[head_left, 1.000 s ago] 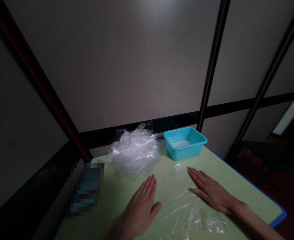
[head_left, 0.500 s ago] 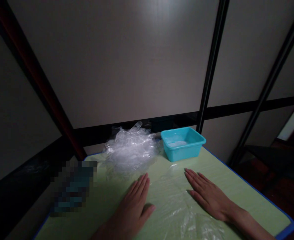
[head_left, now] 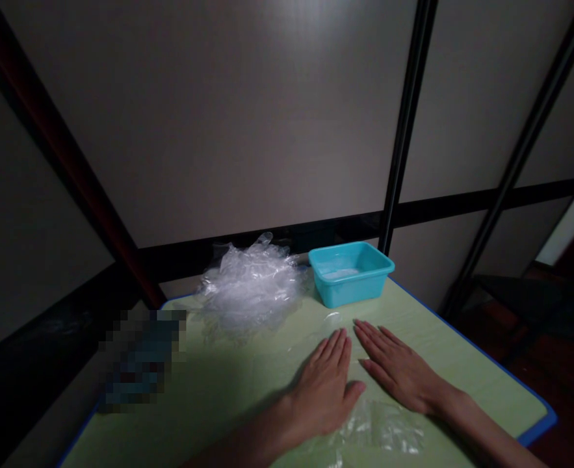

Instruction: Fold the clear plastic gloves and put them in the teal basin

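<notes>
My left hand point(head_left: 326, 385) lies flat, palm down, on a thin clear plastic glove point(head_left: 384, 429) spread on the table. Its fingers are stretched out and point away from me. Close beside it, my right hand point(head_left: 404, 369) rests flat too, fingers extended, at the glove's right side. One rounded tip of the clear plastic shows beyond the fingertips; much of the rest is under my hands. Behind them sits a crumpled heap of clear plastic gloves point(head_left: 252, 286), with finger shapes sticking out at its top.
At the table's far right corner stands a turquoise plastic basin point(head_left: 352, 289) with something whitish inside. The pale green table point(head_left: 208, 396) has a blue edge. A blurred-out object point(head_left: 143, 364) lies at the left edge. Wardrobe doors point(head_left: 247, 130) rise close behind; a dark chair point(head_left: 521, 305) is at right.
My left hand has slid right across the plastic and is now close to my right hand. The right hand stays about where it was; the view has shifted slightly.
</notes>
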Motion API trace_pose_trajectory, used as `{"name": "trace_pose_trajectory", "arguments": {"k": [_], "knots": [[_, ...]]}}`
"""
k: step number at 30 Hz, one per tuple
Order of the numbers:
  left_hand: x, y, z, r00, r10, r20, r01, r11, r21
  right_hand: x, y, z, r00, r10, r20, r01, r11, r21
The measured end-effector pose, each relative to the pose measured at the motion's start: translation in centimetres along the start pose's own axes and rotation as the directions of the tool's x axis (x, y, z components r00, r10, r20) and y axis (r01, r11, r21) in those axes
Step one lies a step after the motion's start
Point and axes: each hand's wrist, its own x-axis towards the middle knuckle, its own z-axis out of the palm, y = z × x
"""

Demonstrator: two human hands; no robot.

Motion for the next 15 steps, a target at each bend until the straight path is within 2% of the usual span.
{"name": "trace_pose_trajectory", "arguments": {"k": [5, 11, 15], "knots": [[-2.5, -1.5, -1.4, 0.995, -0.050, 0.085, 0.047, 0.998, 0.040, -0.1, 0.0, 0.0, 0.999, -0.012, -0.034, 0.011, 1.000, -0.025], [-6.5, -4.9, -1.3, 0.995, -0.097, 0.023, 0.096, 0.994, 0.048, -0.2, 0.0, 0.0, 0.999, -0.013, -0.035, 0.011, 0.998, -0.057], [-8.0, -5.9, -1.6, 0.991, -0.129, 0.043, 0.128, 0.991, 0.029, -0.3, 0.0, 0.0, 0.999, -0.013, -0.045, 0.010, 0.998, -0.061]]}}
